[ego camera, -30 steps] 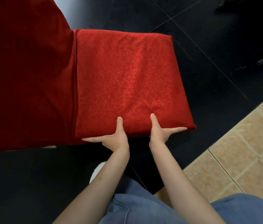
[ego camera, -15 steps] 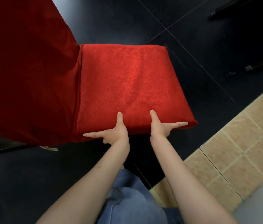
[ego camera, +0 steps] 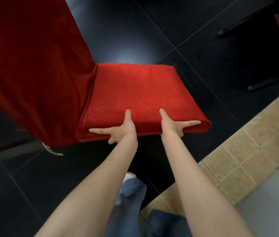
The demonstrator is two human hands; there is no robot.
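With both arms (ego camera: 101, 177) now extended further, the left hand (ego camera: 119, 130) and right hand (ego camera: 173, 127) each pinch the near edge of the chair seat (ego camera: 135, 89), thumb on top, suggesting it is being shifted away.

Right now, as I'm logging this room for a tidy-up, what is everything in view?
red chair cover: one, red, over seat and backrest, centre-left
black floor tiles: several, black, beneath the chair
tan tiles: several, tan, right side
furniture legs: two, dark, upper right
metal bar: one, grey, lower left
jeans: one pair, blue, bottom centre
shoe: one, white, above the jeans
left hand: one, bare, grips the seat's near edge, thumb on top
right hand: one, bare, same grip, nearer the seat corner
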